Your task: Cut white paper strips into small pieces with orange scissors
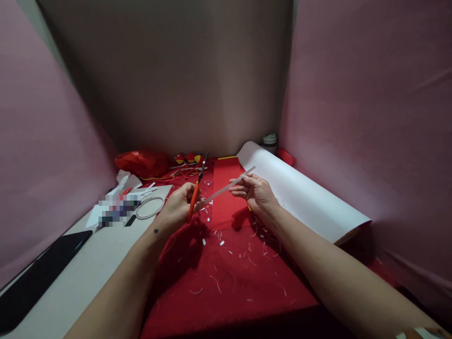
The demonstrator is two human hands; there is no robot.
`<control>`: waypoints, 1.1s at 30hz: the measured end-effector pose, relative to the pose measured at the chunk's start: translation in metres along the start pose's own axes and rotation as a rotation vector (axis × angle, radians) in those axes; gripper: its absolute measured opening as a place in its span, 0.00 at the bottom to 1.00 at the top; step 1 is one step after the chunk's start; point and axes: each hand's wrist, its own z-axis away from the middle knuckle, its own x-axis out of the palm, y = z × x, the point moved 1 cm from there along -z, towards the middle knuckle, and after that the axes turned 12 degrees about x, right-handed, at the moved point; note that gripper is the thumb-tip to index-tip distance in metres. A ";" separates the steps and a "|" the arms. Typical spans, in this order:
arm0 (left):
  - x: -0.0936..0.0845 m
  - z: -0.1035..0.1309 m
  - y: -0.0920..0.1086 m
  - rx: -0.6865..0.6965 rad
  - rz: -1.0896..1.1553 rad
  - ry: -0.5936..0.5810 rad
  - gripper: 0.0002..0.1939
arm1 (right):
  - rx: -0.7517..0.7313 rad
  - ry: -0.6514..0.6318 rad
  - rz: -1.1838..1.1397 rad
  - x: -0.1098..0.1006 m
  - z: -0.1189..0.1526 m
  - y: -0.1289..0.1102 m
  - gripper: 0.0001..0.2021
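Observation:
My left hand is closed around the orange handles of a pair of scissors, whose dark blades point up and away from me. A narrow white strip slants up to the right between my two hands. Its lower end reaches the fingertips of my left hand; whether they pinch it, I cannot tell. Near the upper end, the thumb and fingers of my right hand grip the strip. Below it lies a red ribbed sheet, partly in the shadow of my hand.
Thread and white scraps litter the red cloth. A large curled white sheet lies at right, a lidded container behind it. At left, a pale board bears a white ring and a black flat object. A red bag sits behind.

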 end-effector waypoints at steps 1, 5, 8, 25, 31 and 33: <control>-0.001 -0.001 -0.002 0.000 0.001 0.010 0.15 | -0.004 0.005 -0.008 -0.001 -0.001 0.000 0.04; -0.002 -0.001 -0.006 -0.057 -0.032 0.036 0.14 | -0.022 0.016 -0.041 -0.003 -0.003 0.001 0.04; -0.003 0.000 -0.006 -0.088 -0.031 0.037 0.13 | -0.032 -0.003 -0.045 -0.002 -0.003 0.001 0.03; -0.009 0.000 0.011 -0.110 -0.042 0.055 0.15 | -0.039 0.054 -0.049 -0.006 -0.004 0.002 0.03; -0.004 0.003 0.010 -0.079 0.052 0.047 0.14 | 0.088 -0.091 0.135 0.004 0.007 0.016 0.09; -0.001 0.004 0.007 -0.074 0.078 0.030 0.15 | 0.137 -0.154 0.189 0.010 0.012 0.023 0.09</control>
